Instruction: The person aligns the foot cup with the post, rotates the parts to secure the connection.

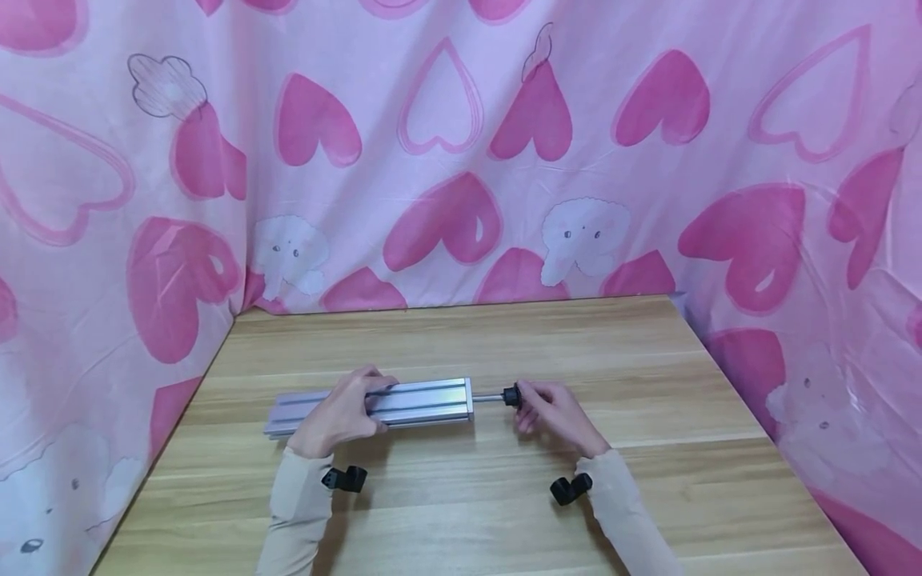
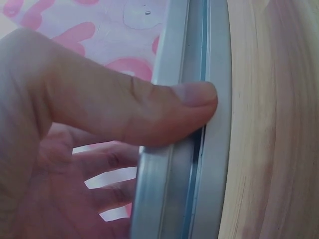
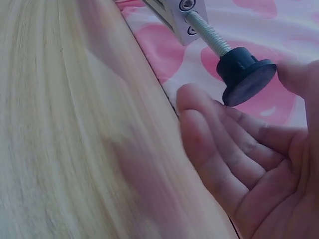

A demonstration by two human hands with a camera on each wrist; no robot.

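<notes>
A silver slotted aluminium profile (image 1: 425, 402) lies lengthwise across the head view. My left hand (image 1: 346, 410) grips it near the middle, fingers over the far side. In the left wrist view the thumb (image 2: 189, 99) presses along its grooved face (image 2: 174, 199). A threaded rod (image 3: 208, 32) sticks out of the plate at its right end and carries a black levelling foot (image 3: 244, 74). The foot sits between the thumb and curled fingers of my right hand (image 1: 555, 414). At the foot's rim is the thumb tip (image 3: 289, 74), with the fingers below it.
Beneath the hands is a wood-grain table (image 1: 468, 496). Pink heart-print cloth (image 1: 446, 160) hangs behind it and along both sides. Each wrist bears a small black camera mount, one on the left (image 1: 346, 479) and one on the right (image 1: 571, 489). A bolt head (image 3: 187, 4) shows on the end plate.
</notes>
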